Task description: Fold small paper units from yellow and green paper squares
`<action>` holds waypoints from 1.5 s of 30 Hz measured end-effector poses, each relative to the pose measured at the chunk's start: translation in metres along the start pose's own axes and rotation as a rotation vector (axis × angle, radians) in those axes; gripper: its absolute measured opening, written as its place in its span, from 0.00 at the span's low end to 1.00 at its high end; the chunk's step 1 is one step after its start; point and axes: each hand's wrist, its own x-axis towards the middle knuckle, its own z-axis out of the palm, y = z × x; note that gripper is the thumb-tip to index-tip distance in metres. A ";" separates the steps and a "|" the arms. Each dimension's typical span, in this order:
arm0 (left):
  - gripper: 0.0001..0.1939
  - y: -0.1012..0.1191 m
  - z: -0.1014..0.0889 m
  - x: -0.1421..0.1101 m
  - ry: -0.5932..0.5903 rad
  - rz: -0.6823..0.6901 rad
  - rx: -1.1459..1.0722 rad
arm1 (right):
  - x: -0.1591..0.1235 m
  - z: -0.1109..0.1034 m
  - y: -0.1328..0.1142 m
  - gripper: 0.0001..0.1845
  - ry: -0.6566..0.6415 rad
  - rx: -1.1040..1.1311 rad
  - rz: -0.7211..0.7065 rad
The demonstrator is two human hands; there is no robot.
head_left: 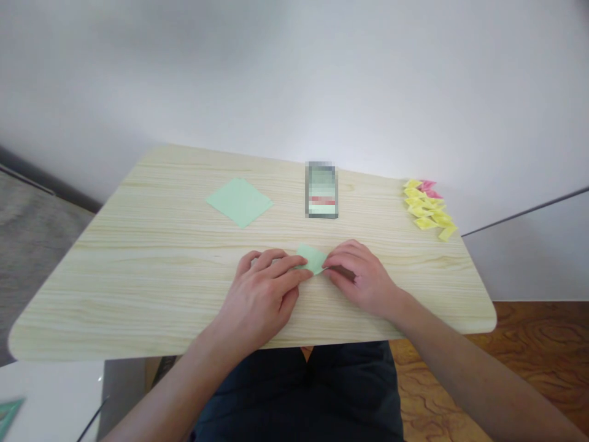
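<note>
Across the wood-grain desk (138, 264), at six o'clock from the blurred device (321, 191), small green paper (313, 259) is steadied by the left hand (262, 290), fingers extended, and pinched at three o'clock by the right hand (363, 279), edges best aligned before creasing.

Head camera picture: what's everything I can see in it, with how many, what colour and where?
Wall: 1, whitish, behind the table
Table: 1, pale wood-grain, centre
Green sheets: number unclear, pale green, table's far left
Blurred rectangle: 1, grey-edged, table's far middle
Small green paper: 1, pale green, between the hands
Yellow folded pieces: several, yellow, table's right end
Pink folded pieces: number unclear, pink, among the yellow
Floor: 1, brown, lower right
White surface: 1, white, lower left
Teal item: 1, teal, lower-left corner
Trousers: 1 pair, dark, below the table
Left hand: 1, bare, fingertips on the small paper
Right hand: 1, bare, fingertips at its right edge
</note>
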 end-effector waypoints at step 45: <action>0.21 0.005 -0.008 -0.002 -0.040 -0.065 -0.033 | 0.011 0.021 -0.037 0.06 0.154 -0.239 0.528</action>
